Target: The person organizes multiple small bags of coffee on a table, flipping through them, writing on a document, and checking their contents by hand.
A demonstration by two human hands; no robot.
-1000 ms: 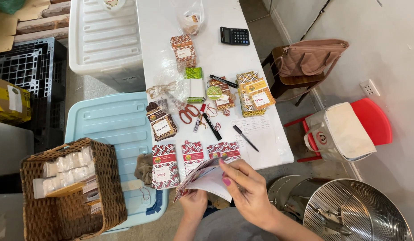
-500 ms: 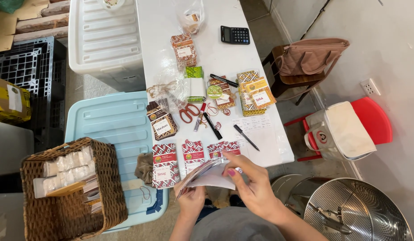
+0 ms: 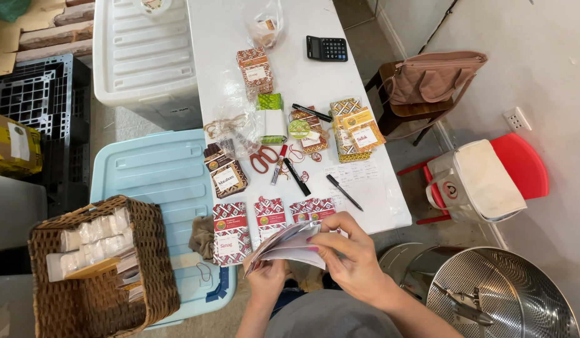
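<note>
Both hands hold a thin stack of flat paper sleeves (image 3: 289,246) at the near edge of the white table (image 3: 296,37). My left hand (image 3: 268,278) grips the stack from below. My right hand (image 3: 347,256) pinches its upper edge with the fingers curled over it. Just beyond the stack lie three red patterned packets (image 3: 271,218) in a row. Farther up the table are a brown patterned packet (image 3: 226,177), red-handled scissors (image 3: 264,159), a black marker (image 3: 297,177) and a black pen (image 3: 344,192).
A wicker basket (image 3: 149,263) of white wrapped bars stands at the left on a light blue bin lid (image 3: 158,175). A white bin (image 3: 146,56), calculator (image 3: 327,48), brown bag on a chair (image 3: 435,76), red stool (image 3: 524,169) and metal drum (image 3: 509,300) surround the table.
My hands and the paper stack have stayed at the table's near edge; the right fingers shifted slightly along the stack's top edge. Nothing on the table moved.
</note>
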